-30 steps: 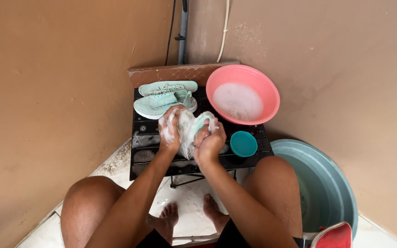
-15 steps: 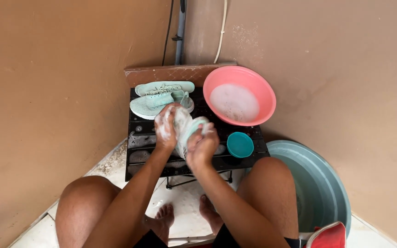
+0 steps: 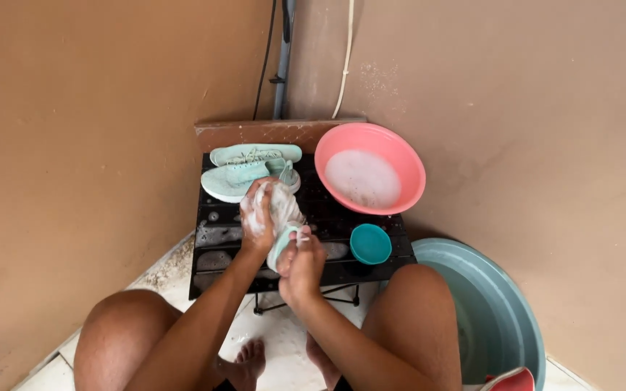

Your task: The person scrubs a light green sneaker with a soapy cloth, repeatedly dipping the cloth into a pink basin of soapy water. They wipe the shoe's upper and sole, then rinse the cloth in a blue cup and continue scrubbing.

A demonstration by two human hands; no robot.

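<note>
Seated view over the black folding table: my left hand stays clamped on the soapy mint shoe, while my right hand, closed around it, has slid down toward its heel since 1 second ago, so scrubbing continues beside the pink basin.

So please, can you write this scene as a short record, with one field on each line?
place: corner of two brown walls, tiled floor
left hand: grips a soapy cloth
right hand: holds a small green brush against the cloth
table: black, low, wet
on table: pair of mint shoes, pink basin with foamy water, small teal cup
on floor: large grey-green tub, right of the person
</note>
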